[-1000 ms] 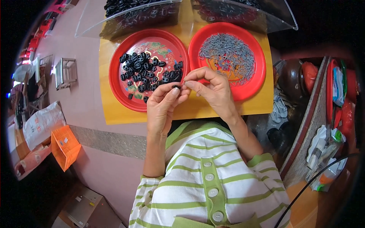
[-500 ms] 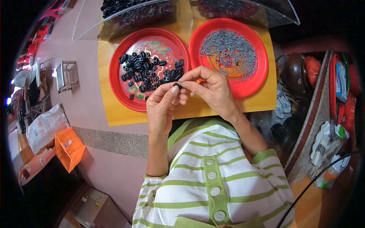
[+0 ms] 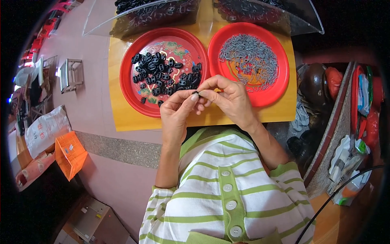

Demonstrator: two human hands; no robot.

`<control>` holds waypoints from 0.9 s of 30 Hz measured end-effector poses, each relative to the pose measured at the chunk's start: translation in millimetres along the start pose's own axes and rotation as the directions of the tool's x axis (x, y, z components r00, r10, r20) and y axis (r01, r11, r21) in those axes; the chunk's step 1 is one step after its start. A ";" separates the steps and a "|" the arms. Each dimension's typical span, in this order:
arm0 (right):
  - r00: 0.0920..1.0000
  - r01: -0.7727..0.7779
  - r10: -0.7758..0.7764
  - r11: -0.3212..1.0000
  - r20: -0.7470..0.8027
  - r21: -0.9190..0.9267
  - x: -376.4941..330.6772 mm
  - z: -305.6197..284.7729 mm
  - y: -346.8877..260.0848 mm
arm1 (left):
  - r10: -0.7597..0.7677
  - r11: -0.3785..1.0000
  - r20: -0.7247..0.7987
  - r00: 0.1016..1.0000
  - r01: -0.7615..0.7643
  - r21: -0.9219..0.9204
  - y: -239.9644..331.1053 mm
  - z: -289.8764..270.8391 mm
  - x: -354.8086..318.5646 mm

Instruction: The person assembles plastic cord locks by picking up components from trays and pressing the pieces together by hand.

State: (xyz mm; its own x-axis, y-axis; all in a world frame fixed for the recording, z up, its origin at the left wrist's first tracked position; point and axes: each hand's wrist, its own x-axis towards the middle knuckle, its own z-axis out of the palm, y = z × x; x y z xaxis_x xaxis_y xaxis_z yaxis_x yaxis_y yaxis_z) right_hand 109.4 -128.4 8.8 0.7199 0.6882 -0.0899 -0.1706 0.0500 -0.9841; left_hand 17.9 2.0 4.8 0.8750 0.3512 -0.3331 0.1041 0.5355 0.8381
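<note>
Over the near edge of the table, my two hands meet fingertip to fingertip. My left hand [image 3: 175, 114] pinches a small black plastic piece [image 3: 195, 93] between thumb and forefinger, mostly covered by the fingers. Thumb and forefinger of my right hand [image 3: 232, 101] are closed against the same spot; whatever they grip is too small to make out. Behind my left hand, a round red tray [image 3: 127, 90] carries a pile of black two-holed plastic pieces [image 3: 151, 67]. A second red tray [image 3: 284, 83], behind my right hand, holds many thin grey screw-like pins [image 3: 243, 49].
Clear-walled bins [image 3: 162, 18] of black parts stand at the table's [image 3: 115, 110] far edge. At right are a brown jar [image 3: 315, 83] and a ledge with plastic packets [image 3: 345, 162]. A metal stool [image 3: 70, 76] and an orange bag [image 3: 70, 154] are on the left. A black cable [image 3: 331, 189] runs lower right.
The whole view has shifted slightly. My hands stay pressed together at the fingertips, and less of the black piece shows between them now.
</note>
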 end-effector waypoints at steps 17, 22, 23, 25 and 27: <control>0.998 0.052 -0.057 0.990 -0.035 -0.131 3.7 2.9 -5.7 | 0.016 1.000 0.008 1.000 -0.016 -0.021 3.0 -2.3 2.6; 0.997 0.054 -0.058 0.996 -0.049 -0.076 6.4 9.1 3.5 | 0.041 0.999 -0.006 0.999 -0.041 0.025 5.0 -5.7 4.1; 0.998 0.046 -0.050 0.992 -0.036 -0.113 8.1 9.6 3.6 | 0.037 0.998 -0.016 0.999 -0.036 0.053 5.8 -6.4 4.1; 0.999 0.040 -0.043 0.988 -0.018 -0.152 14.3 9.3 0.1 | 0.037 0.998 -0.037 0.999 -0.036 0.048 6.2 -13.9 5.8; 0.989 -0.104 0.102 0.994 0.108 0.015 28.5 6.7 -9.6 | 0.038 0.998 -0.057 0.998 -0.036 0.042 6.8 -20.9 7.2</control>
State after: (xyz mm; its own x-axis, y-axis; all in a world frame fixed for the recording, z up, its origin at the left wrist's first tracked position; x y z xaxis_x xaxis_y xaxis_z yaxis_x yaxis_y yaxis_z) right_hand 127.0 -104.5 16.7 0.6220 0.7638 -0.1724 -0.2549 -0.0107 -0.9669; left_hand 15.0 24.2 -0.9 0.8503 0.4144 -0.3245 0.0924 0.4895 0.8671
